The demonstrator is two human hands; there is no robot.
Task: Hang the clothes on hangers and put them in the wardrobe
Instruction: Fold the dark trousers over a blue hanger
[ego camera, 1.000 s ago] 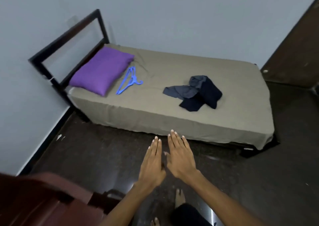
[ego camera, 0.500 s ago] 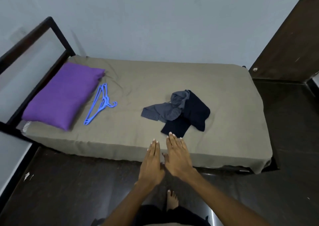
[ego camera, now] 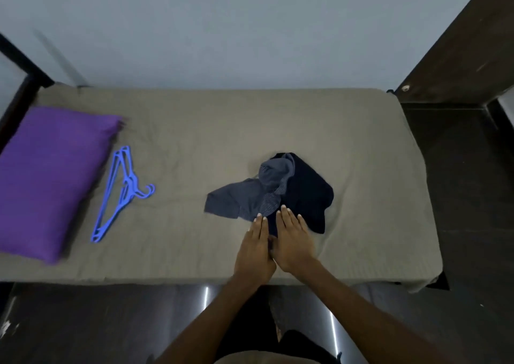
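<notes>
A crumpled grey striped garment (ego camera: 250, 196) lies on the bed (ego camera: 194, 146), partly over a dark navy garment (ego camera: 308, 191). Blue plastic hangers (ego camera: 119, 194) lie stacked on the sheet to the left, beside the pillow. My left hand (ego camera: 254, 249) and my right hand (ego camera: 293, 238) reach side by side over the bed's near part, fingers straight, palms down. Their fingertips are at the near edge of the clothes. Whether they touch the cloth I cannot tell. Neither hand holds anything.
A purple pillow (ego camera: 47, 177) lies at the bed's left end, by the dark bed frame (ego camera: 19, 85). A dark wooden door or panel (ego camera: 456, 43) stands at the right. Dark glossy floor (ego camera: 97, 324) lies between me and the bed.
I have come closer to the bed and now face it squarely. Both hands have moved forward, from over the floor to the near edge of the clothes.
</notes>
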